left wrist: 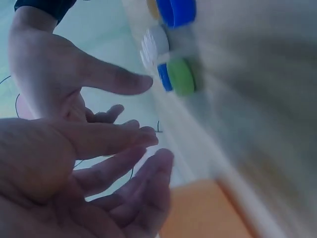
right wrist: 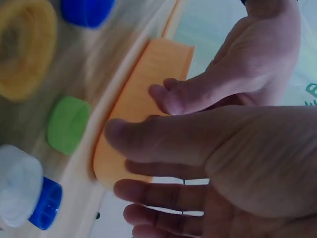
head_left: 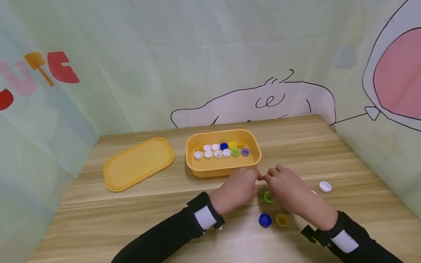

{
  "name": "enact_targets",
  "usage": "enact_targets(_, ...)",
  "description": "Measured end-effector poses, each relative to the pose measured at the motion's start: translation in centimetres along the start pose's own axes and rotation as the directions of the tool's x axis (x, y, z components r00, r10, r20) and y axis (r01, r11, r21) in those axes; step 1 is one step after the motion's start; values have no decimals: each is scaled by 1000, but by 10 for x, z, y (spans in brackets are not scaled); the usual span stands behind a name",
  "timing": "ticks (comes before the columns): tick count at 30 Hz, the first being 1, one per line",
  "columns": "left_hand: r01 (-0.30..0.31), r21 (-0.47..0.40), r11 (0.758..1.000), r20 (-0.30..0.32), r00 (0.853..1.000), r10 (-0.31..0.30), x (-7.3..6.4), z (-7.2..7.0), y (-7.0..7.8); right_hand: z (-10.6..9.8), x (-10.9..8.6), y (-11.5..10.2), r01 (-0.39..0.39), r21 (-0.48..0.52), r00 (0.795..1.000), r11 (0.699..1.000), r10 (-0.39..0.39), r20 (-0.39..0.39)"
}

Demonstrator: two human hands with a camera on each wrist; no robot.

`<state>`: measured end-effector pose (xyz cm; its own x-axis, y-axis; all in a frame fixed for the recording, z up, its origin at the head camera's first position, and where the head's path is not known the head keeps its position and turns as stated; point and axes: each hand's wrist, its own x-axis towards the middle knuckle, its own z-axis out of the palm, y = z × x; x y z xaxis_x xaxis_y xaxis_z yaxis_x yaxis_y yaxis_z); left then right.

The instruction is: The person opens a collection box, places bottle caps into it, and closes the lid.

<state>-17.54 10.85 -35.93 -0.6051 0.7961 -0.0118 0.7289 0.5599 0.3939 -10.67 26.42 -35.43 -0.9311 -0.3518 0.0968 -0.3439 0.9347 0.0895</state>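
Note:
In the head view my left hand [head_left: 235, 190] is just in front of the yellow box [head_left: 205, 172], its fingertips close to those of my right hand [head_left: 292, 191]. The left wrist view shows the left fingers loosely bent, with nothing visible between them. On the right hand the thumb stands apart from fairly straight fingers, and it holds nothing. A green bottle cap [head_left: 268, 197] lies under the right hand, partly covered by it. Nearer me are a blue cap [head_left: 265, 220] and a yellow cap [head_left: 281, 220]. Two rows of caps, among them a purple cap [head_left: 245, 152], lie inside the box.
A yellow lid [head_left: 139, 164] lies flat to the left of the box. One white cap [head_left: 325, 186] is at the right, with another white cap [head_left: 314, 192] partly hidden by the right hand. A printed cloth [head_left: 148, 73] hangs behind the wooden table [head_left: 115, 223].

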Motion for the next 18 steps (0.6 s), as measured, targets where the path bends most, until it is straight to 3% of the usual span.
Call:
enact_targets(6,-33,2,999,64,997,33,-1,19,12,14,-14,-8,-37,-40,997,999,39,68)
enact_targets(9,-46,43,998,80,996,42,-1,24,18,19,-15,-10,-55,-21,996,998,56,73)
enact_targets(13,-19,83,996,80,997,13,0,28,20,22,-15,-10,-71,-8,995,997,72,64)
enact_targets(18,-26,82,996,60,998,21,2,32,20,24,-15,-10,-74,-11,997,997,74,34)
